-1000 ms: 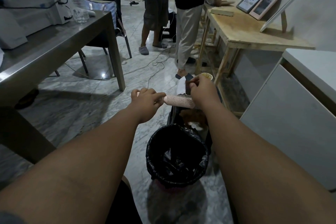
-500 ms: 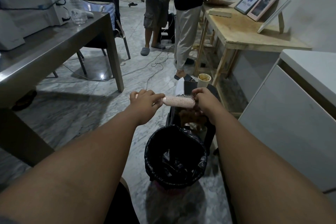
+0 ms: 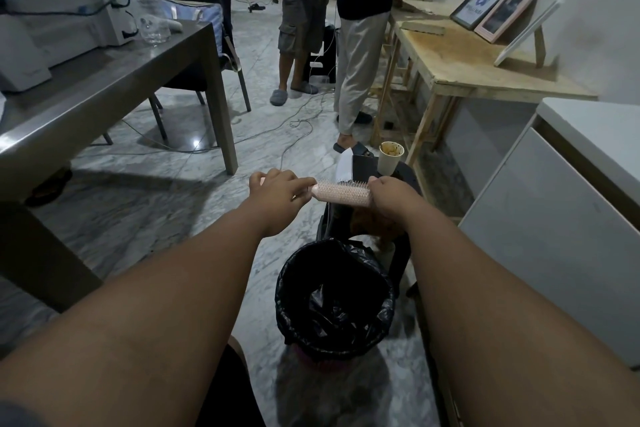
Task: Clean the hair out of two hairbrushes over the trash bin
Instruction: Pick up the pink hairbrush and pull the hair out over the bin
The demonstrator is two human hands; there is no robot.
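Observation:
A pink hairbrush (image 3: 341, 193) lies level in the air between my hands, bristles facing up and away. My left hand (image 3: 278, 191) is closed around its handle. At the far end of the brush head my right hand (image 3: 388, 196) has its fingers curled over the bristles. Below and nearer to me stands a trash bin (image 3: 336, 295) lined with a black bag, its mouth open. A clump of brownish hair (image 3: 372, 224) lies on the dark stool under my right hand. No second brush is visible.
A dark stool (image 3: 398, 253) behind the bin carries a paper cup (image 3: 390, 158) and a white paper. A grey metal table (image 3: 104, 80) stands at left, a wooden table (image 3: 485, 69) and white cabinet (image 3: 571, 218) at right. Two people stand beyond, with cables on the floor.
My right hand has slid from above the brush head down to its far end. The brush and my left hand have stayed almost still over the stool.

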